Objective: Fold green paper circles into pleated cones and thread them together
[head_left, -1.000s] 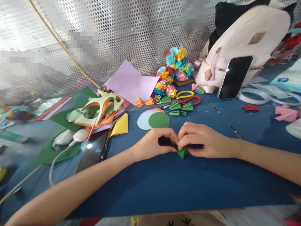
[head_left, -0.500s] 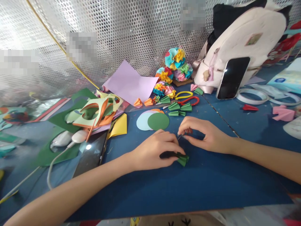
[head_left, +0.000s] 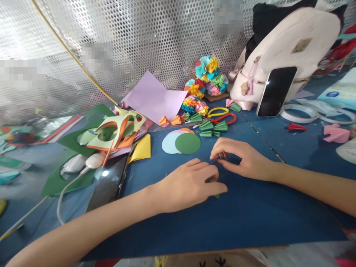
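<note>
Right grip [head_left: 241, 159] is pinching a thin, dark, needle-like sliver [head_left: 213, 162]; left grip [head_left: 191, 183] is covering a small green paper piece [head_left: 217, 195] at its four o'clock, finger closure being hidden. Good handling is keeping the paper uncrushed, the sliver angled clear.

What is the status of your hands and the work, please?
Left hand over green paper piece, grip unclear. Right hand pinching thin item, too small to identify. Only the piece's edge shows; left hand blocks the rest.
</note>
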`<state>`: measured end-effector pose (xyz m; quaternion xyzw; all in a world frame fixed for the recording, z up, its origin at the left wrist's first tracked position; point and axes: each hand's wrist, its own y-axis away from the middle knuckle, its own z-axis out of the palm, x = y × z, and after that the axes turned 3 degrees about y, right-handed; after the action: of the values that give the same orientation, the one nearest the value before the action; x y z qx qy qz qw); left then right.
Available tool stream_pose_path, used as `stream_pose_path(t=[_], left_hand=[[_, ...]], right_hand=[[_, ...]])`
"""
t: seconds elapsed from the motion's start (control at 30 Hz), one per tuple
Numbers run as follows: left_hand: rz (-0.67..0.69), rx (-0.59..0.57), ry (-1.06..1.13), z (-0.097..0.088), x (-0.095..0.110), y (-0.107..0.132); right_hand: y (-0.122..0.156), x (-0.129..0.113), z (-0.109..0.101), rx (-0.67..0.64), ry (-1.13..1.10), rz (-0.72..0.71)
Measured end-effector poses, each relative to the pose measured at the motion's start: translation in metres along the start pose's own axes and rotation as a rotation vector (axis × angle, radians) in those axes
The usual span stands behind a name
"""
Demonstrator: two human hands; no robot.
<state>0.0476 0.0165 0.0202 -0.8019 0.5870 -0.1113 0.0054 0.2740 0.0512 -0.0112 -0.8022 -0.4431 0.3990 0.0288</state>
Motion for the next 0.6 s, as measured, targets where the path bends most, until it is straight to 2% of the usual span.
stream_pose_path(t=[0.27,0.6], left_hand=[[-0.013,0.012,0.028,-0.006,-0.008,0.004],[-0.061,-0.068,0.147,-0.015,-0.016,0.004]], right_hand=[[0.0,0.0,-0.002,0.003,0.022,-0.014],[0.001,0.001,-0.002,0.007,0.011,-0.009]])
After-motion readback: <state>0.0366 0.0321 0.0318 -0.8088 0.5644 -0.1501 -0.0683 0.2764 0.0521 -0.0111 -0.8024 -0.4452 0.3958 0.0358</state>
